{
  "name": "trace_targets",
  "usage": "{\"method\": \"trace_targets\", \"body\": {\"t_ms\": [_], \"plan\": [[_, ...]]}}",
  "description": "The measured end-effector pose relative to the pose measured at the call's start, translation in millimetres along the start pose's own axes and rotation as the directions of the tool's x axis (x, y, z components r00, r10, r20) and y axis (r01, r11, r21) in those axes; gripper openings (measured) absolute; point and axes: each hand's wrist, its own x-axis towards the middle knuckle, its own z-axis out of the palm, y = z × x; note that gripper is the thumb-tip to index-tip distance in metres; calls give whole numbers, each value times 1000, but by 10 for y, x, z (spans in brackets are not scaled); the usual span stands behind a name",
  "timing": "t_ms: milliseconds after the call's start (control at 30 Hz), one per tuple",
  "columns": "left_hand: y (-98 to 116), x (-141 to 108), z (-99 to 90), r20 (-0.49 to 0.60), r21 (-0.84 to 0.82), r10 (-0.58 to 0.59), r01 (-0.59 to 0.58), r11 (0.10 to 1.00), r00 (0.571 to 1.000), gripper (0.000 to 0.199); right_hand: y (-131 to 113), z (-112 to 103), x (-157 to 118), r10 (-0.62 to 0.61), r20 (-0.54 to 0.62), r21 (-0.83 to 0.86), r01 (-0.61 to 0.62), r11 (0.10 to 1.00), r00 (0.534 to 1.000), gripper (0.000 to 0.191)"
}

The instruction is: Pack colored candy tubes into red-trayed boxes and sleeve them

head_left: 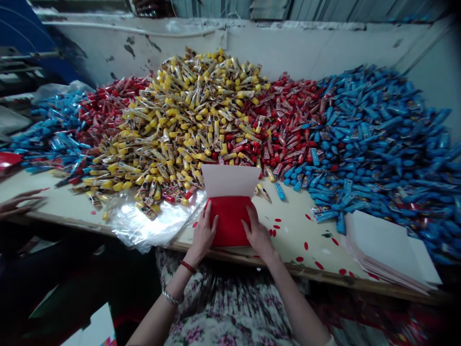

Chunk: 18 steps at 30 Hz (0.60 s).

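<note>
My left hand point(203, 234) and my right hand point(257, 235) hold the two sides of a red paper folder point(229, 222) at the table's front edge. Its white inner flap point(230, 180) stands open, away from me. Close to my left hand lies a crumpled clear plastic sheet point(151, 222) with several yellow-capped wrapped tubes point(147, 194) on it. Small red paper scraps point(276, 227) are scattered near my right hand. A loose blue wrapped tube point(280, 191) lies just beyond it.
Long heaps of yellow point(187, 110), red point(284, 120) and blue point(374, 134) wrapped tubes cover the table's back against a chipped white wall point(288, 43). A stack of white folded cards point(385, 247) sits at right. A co-worker's hand point(18, 204) rests at the far left table edge point(72, 223).
</note>
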Motion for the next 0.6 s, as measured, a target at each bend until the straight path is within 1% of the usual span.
{"method": "trace_targets", "body": {"t_ms": [67, 167, 300, 367, 467, 600], "plan": [[30, 19, 3, 3, 49, -18, 18, 999, 1000, 59, -10, 17, -17, -1, -24, -22, 0, 1000, 1000, 56], [46, 29, 83, -55, 83, -31, 36, 996, 998, 59, 22, 31, -45, -33, -71, 46, 37, 998, 997, 62], [30, 28, 204, -148, 56, -29, 38, 998, 989, 55, 60, -45, -57, -41, -41, 132, 46, 990, 998, 65], [20, 28, 243, -180, 34, -6, 12, 999, 984, 54, 29, -94, -53, -13, -51, 106, 19, 994, 999, 62], [5, 26, 286, -211, -7, 22, -23, 1000, 977, 52, -53, -123, -27, 30, -112, 20, -28, 999, 993, 59], [-21, 16, 313, -230, -52, 32, -45, 998, 973, 50, -122, -89, 53, 24, -213, -11, -27, 1000, 977, 59]]}}
